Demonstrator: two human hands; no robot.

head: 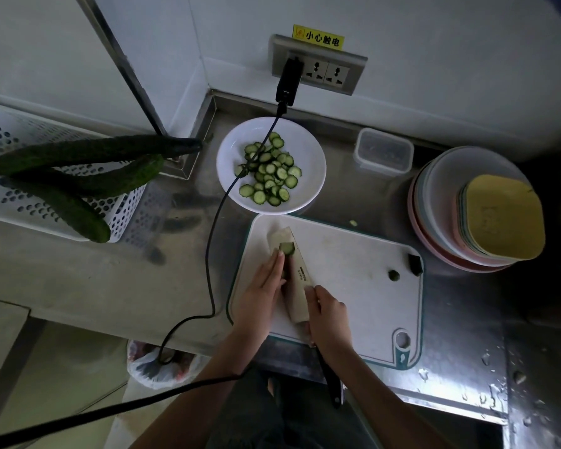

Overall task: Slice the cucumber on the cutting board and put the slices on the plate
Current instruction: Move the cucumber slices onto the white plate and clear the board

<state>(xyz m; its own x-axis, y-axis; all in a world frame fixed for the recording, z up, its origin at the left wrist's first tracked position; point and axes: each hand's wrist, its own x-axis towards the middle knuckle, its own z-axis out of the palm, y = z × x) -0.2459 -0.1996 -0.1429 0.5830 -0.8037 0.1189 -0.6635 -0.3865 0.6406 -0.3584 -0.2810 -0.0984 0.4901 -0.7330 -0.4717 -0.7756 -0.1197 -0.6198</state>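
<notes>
Steel counter [78, 280] runs under everything here, dull and reflective, with water drops at its right edge. On it lies a white cutting board [353, 286], and on the board's left part the knife [297, 273] lies with its broad blade nearly flat. A cucumber piece [287, 248] sits against the blade, its cut face turned up. The left hand [261, 298] presses against it from the left with fingers straight and held together. The right hand [329, 315] is curled round the knife where blade meets handle, index finger laid along the blade's back; the dark handle sticks out behind the wrist.

Just beyond the board stands a white plate [311, 147] holding a heap of cucumber slices [271, 170]. A black cable [214, 228] drops from a plug in the wall socket [326, 71], crosses over the plate's left side and the slices there, then runs down past the board's left edge near the left forearm.

Two small dark cucumber ends [394, 275] lie near the board's right edge. Further right stands a stack of pastel bowls [473, 209], with a clear lidded box [384, 150] behind. At far left a white perforated basket [13, 131] carries whole cucumbers [78, 170]. A bin with a bag [162, 367] shows below the counter.
</notes>
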